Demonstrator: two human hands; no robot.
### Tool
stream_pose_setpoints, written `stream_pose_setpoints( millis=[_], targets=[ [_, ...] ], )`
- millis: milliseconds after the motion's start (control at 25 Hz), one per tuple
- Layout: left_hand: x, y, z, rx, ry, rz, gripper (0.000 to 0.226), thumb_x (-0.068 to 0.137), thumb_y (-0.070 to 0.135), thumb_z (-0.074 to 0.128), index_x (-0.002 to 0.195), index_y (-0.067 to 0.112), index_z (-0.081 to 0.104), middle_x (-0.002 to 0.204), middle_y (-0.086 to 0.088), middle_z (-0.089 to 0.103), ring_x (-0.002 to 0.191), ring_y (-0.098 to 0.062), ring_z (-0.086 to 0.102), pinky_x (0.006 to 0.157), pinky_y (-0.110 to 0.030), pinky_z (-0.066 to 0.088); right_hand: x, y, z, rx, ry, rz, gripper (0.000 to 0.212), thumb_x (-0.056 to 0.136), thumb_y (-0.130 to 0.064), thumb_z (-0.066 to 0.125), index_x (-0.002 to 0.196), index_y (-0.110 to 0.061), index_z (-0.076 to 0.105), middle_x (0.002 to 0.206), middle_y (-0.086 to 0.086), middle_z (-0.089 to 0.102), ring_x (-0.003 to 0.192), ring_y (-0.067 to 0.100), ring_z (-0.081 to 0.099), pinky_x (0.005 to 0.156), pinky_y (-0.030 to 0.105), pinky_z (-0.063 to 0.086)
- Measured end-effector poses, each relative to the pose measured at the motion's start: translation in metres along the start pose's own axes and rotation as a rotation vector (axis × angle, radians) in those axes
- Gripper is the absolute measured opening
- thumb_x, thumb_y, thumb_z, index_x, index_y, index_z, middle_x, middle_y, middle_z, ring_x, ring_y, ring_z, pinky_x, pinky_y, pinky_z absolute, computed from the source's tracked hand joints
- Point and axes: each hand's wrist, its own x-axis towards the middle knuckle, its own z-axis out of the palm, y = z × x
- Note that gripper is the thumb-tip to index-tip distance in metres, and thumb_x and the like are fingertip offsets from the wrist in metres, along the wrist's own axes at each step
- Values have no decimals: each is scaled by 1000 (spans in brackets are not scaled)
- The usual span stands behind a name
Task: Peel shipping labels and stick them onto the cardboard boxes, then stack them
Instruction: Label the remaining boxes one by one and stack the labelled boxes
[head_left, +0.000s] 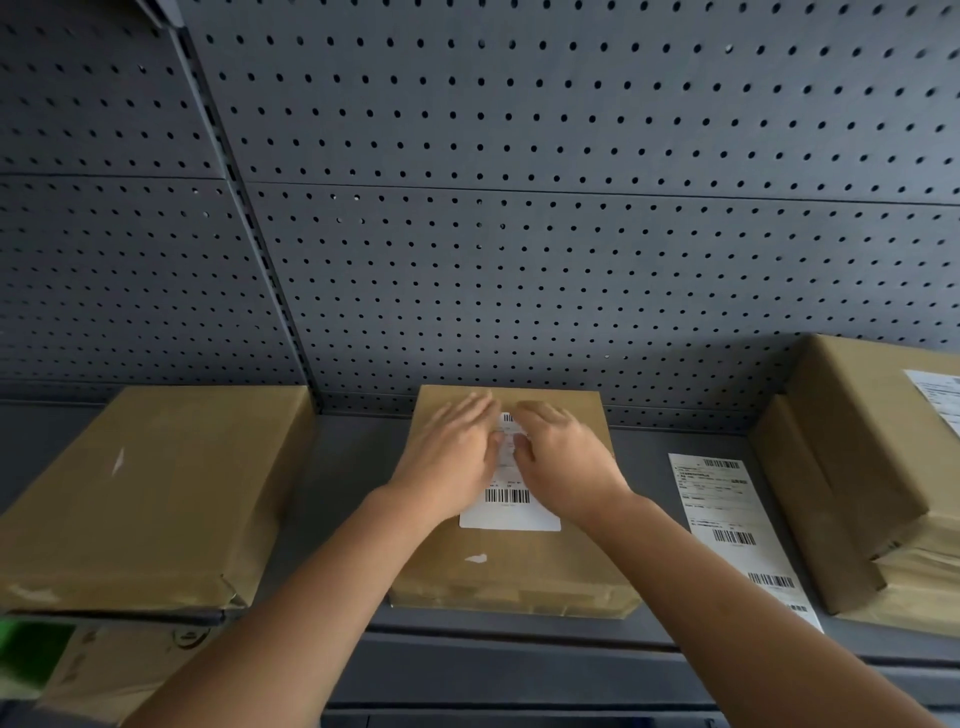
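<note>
A brown cardboard box (519, 566) lies flat in the middle of the grey shelf. A white shipping label (511, 506) with a barcode sits on its top face. My left hand (452, 462) and my right hand (563, 460) lie flat on the label's upper part, fingers spread, palms down, side by side. They hide most of the label's top half. Neither hand grips anything.
A second plain box (150, 499) lies to the left. A strip of white labels (727, 525) lies on the shelf (343, 467) to the right. Beyond it is a stack of boxes (862, 467), the top one labelled. A grey pegboard (519, 234) backs the shelf.
</note>
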Motion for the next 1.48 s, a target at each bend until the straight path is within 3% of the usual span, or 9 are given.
stream_pose_setpoints(
  millis=[120, 200, 400, 680, 880, 1120, 1320, 1480],
  targets=[
    [2, -5, 9, 66, -144, -17, 58, 110, 37, 21, 161, 12, 15, 170, -4, 13, 157, -15, 9, 127, -33, 6, 3, 1, 11, -38, -133, -54, 47, 104, -23, 38, 149, -13, 41, 156, 6, 42, 147, 22, 33, 121, 40, 25],
    [0, -8, 13, 82, -182, -30, 59, 109, 41, 17, 162, 15, 9, 171, -2, 6, 157, -13, 3, 127, -32, 6, 0, 3, 15, -101, -163, -52, 50, 106, -27, 31, 154, -15, 32, 163, 4, 29, 152, 19, 21, 124, 38, 13],
    [-4, -15, 16, 104, -201, -67, 62, 108, 47, 13, 162, 19, 1, 170, 3, -3, 156, -8, -3, 128, -34, 5, -6, 10, 10, -141, -224, 33, 57, 107, -42, 22, 159, -19, 18, 168, -4, 11, 154, 11, 6, 126, 39, 2],
    [-9, -32, 7, 109, -218, -130, 63, 107, 49, 9, 161, 20, -3, 170, 4, -6, 155, -7, -5, 127, -34, 0, -19, 31, -3, -128, -229, 141, 59, 106, -44, 18, 160, -21, 13, 168, -7, 9, 154, 7, 2, 125, 34, -2],
    [-22, -11, 3, 37, -174, -27, 59, 109, 41, 15, 162, 19, 1, 170, 4, -3, 155, -6, -4, 127, -31, -1, -24, 5, -2, -72, -169, -3, 64, 102, -46, 11, 158, -17, 23, 166, 1, 19, 154, 13, 12, 122, 32, 0],
    [-34, -1, 8, 76, -228, 10, 60, 108, 42, 14, 162, 18, 1, 170, 4, -5, 155, -6, -5, 128, -35, 4, -33, -1, 9, -138, -243, -26, 77, 91, -53, -5, 159, -22, 13, 167, -7, 11, 153, 7, 4, 126, 39, 1],
    [-38, -7, 7, 93, -251, -38, 61, 108, 44, 14, 161, 21, -4, 169, 6, -8, 155, -4, -6, 128, -33, 1, -45, 15, -3, -147, -238, 73, 60, 105, -48, 13, 159, -23, 16, 167, -10, 11, 153, 4, 4, 125, 39, -1],
    [-47, -14, 1, 75, -224, -100, 62, 107, 46, 12, 161, 20, -5, 169, 5, -9, 154, -5, -7, 127, -31, -2, -51, 17, -10, -135, -211, 140, 59, 106, -46, 17, 159, -21, 17, 167, -8, 12, 153, 5, 5, 125, 36, -2]
  ],
)
